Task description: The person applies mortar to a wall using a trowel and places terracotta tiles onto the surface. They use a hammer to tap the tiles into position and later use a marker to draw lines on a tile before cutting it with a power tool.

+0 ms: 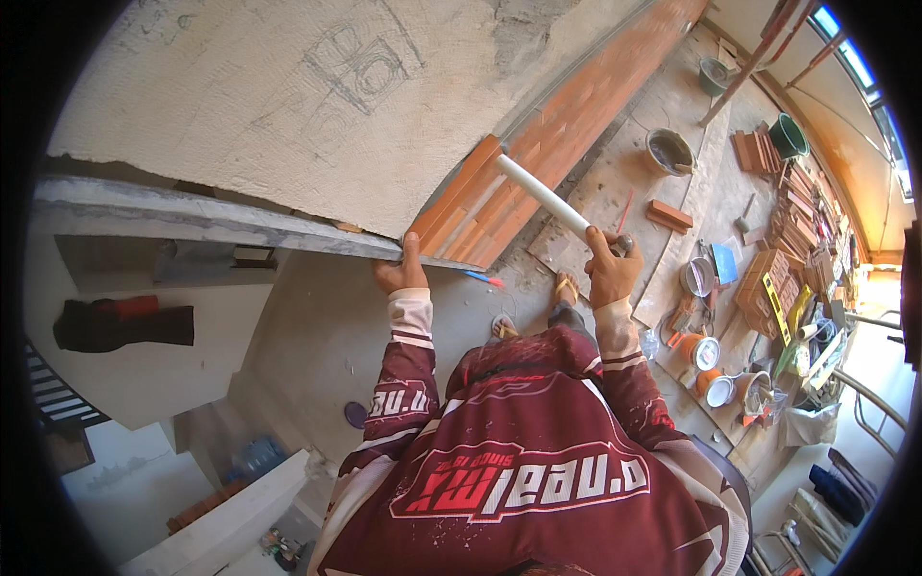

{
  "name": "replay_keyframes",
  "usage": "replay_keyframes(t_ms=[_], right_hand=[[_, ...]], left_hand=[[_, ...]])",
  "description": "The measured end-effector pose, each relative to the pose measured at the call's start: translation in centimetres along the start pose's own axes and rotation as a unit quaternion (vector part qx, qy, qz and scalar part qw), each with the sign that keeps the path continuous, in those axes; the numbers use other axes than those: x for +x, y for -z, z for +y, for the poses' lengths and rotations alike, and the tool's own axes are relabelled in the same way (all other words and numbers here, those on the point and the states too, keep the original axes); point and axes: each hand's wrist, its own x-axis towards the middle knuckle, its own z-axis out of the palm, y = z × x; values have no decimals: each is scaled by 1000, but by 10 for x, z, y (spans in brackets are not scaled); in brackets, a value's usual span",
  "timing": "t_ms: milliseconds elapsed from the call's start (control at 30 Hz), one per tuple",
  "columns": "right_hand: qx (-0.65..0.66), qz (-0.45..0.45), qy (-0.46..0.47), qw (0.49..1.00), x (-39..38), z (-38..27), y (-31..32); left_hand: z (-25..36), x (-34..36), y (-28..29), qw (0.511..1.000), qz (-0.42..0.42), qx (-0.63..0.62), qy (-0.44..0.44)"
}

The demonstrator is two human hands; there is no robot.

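My left hand (403, 264) grips the end of an orange brick tile (447, 202) at the corner where a grey concrete ledge (192, 206) meets the tiled strip (576, 96). The strip runs up and right along a rough plaster wall (269, 106) with pencil marks. My right hand (613, 269) is closed round a white tube (538, 187), whose far end rests on or just over the upper end of that tile. A dark, rounded piece shows at my right fingers; I cannot make out what it is.
Below lies a floor (307, 336) with boards, a grey basin (670, 151), green buckets (788, 136), loose tiles (667, 216), tile stacks, paint cans (704, 353) and a yellow level (776, 307). A red pole (749, 62) stands upper right. A drop with railings (53, 384) is at left.
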Motion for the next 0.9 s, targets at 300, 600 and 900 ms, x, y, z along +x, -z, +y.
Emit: replay_keyframes(t_ms=[300,600,900], right_hand=[[-1,-6,-2,1000,-2,4,3],[-26,-38,-26,999,-13,13,11],[-47,-112,-49,991,-39,29,4]], left_hand=[[-6,8,7,998,-24,35,54],[-4,8,6,996,-49,0,77],[-42,22,17,986,-41,57,153]])
